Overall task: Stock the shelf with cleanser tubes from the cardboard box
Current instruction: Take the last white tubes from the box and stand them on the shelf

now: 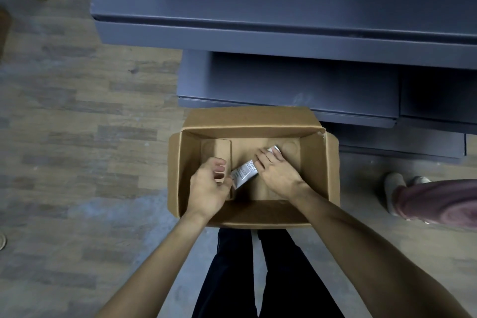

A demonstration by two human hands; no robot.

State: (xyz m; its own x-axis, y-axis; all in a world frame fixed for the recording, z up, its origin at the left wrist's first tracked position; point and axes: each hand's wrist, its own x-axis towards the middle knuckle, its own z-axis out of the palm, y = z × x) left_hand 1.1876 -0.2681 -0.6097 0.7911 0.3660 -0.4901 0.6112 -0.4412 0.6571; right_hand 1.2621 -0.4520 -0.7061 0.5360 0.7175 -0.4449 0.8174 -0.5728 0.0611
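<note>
From the head camera we look down into an open brown cardboard box [254, 162] standing on the wood-patterned floor [77, 111], just in front of the dark grey metal shelf unit [284, 33]. Our left hand [209, 188] curls its fingers round the lower end of a white cleanser tube [244, 173] with printed text, lying tilted on the box bottom. Our right hand [277, 170] lies over the tube's upper part, its grip closed around it; a second white tube tip [273, 149] peeks past the fingertips. A folded cardboard insert [219, 150] sits at the left. Someone's pink trouser leg [438, 201] stands to the right.
</note>
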